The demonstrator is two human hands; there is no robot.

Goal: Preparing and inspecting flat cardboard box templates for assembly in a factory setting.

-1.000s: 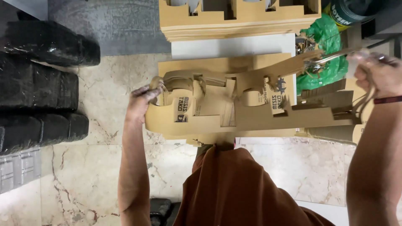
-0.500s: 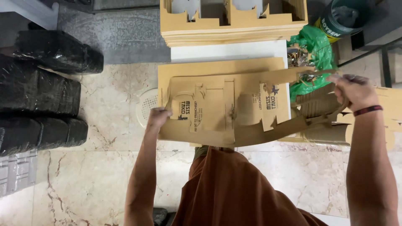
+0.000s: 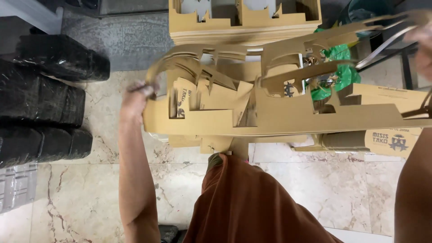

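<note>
At the far left, black plastic-wrapped bundles (image 3: 42, 103) lie stacked on the marble floor (image 3: 90, 198). The left hand (image 3: 137, 96) is clenched on the left end of a brown die-cut cardboard sheet (image 3: 279, 114), which is held up across the middle of the view, partly folded. Behind it stands a stack of flat cardboard (image 3: 245, 22); a green plastic bag (image 3: 339, 74) shows through the cut-outs. The right hand (image 3: 420, 42) is blurred and cut off by the frame edge; its grip cannot be made out.

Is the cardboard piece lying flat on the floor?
No, the left hand holds the cardboard piece up off the marble floor.
</note>
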